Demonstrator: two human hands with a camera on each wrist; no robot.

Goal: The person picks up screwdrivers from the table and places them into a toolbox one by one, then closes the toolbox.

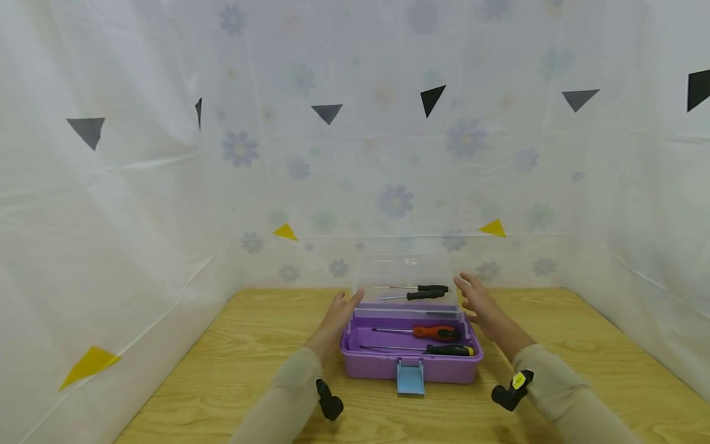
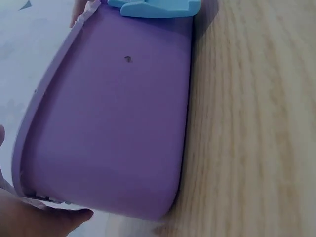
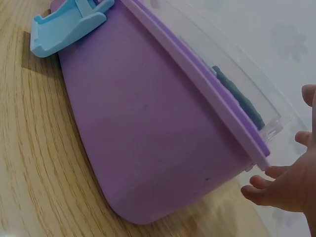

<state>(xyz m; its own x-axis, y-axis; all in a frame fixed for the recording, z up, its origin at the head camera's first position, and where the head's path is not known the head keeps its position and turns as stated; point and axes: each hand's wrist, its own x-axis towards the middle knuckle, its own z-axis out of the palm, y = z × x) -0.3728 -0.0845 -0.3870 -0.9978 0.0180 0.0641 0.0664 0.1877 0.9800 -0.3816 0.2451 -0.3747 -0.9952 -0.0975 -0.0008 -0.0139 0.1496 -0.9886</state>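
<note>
A purple toolbox (image 1: 410, 368) stands on the table with its clear lid (image 1: 407, 268) raised and its light-blue latch (image 1: 410, 377) hanging down in front. Inside lie a screwdriver with an orange-and-black handle (image 1: 435, 333) and another with a black-and-yellow handle (image 1: 450, 350). Two black-handled screwdrivers (image 1: 426, 295) show at the lid; whether they lie on or behind it I cannot tell. My left hand (image 1: 334, 322) is beside the box's left end, fingers extended. At the right end is my right hand (image 1: 484, 308), fingers spread and holding nothing; its fingertips come near the rim in the right wrist view.
The wooden table (image 1: 266, 345) extends around the box on both sides. A white flowered curtain (image 1: 344, 154) hangs behind it and along the sides, with black and yellow triangles on it. Each sleeve carries a black wrist device (image 1: 330, 401).
</note>
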